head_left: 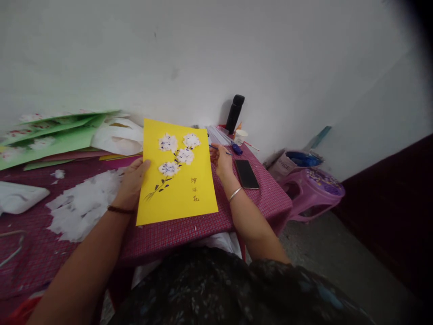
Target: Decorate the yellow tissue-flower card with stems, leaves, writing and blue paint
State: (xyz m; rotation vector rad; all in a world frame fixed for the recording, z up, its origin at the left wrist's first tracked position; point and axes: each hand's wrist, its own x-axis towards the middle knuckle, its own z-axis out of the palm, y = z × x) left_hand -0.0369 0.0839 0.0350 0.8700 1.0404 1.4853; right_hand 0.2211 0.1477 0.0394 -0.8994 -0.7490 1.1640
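A yellow sheet (pixel 176 198) is held up over the table, tilted toward me. It bears several white flower heads with dark specks, painted stems and leaves, and a short column of dark characters. My left hand (pixel 134 176) grips its left edge, the thumb on the front and the other fingers hidden behind. My right hand (pixel 221 160) is closed around a thin blue brush (pixel 228 154) beside the sheet's right edge; whether it also touches the sheet is hard to tell.
White paper pieces (pixel 84 203) lie on the red checked tablecloth (pixel 203 224), with green sheets (pixel 67 140) behind. At the right are a phone (pixel 247 174), a black bottle (pixel 234 113), a paper cup (pixel 240 136) and a pink stool (pixel 309 194) beyond the table.
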